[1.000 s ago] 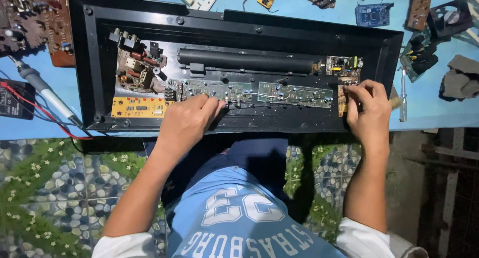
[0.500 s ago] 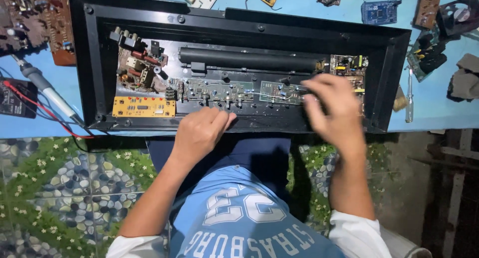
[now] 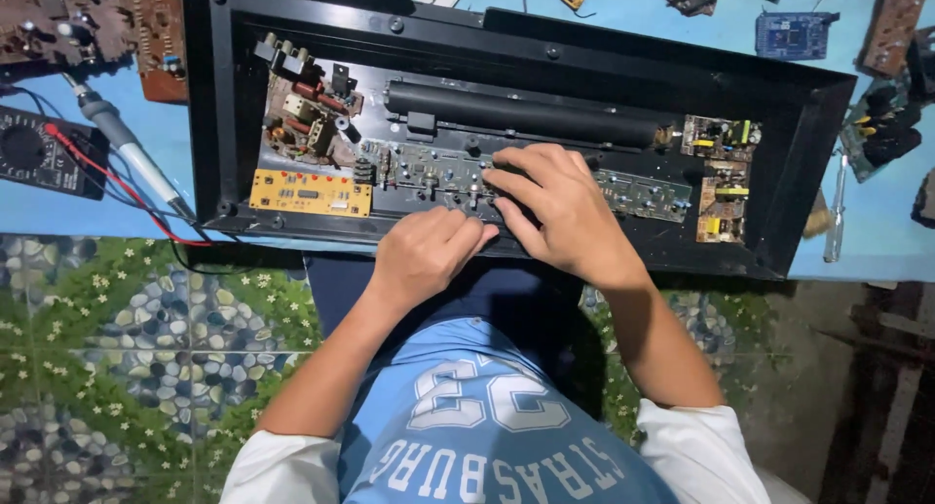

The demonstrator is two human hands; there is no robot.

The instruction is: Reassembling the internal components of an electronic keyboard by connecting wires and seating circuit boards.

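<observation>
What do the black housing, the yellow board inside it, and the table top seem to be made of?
Black housing: probably moulded plastic, matte, with stepped rims and screw bosses. Yellow board: looks like a rigid printed circuit board, perhaps phenolic or fibreglass, flat with small printed marks. Table top: smooth light blue surface, maybe laminate or painted wood; the look leaves it open. Both hands rest on the long green board inside.

Single head-worn view, straight down and fairly near over the black casing (image 3: 808, 173) at the blue table (image 3: 877, 241) edge.
</observation>
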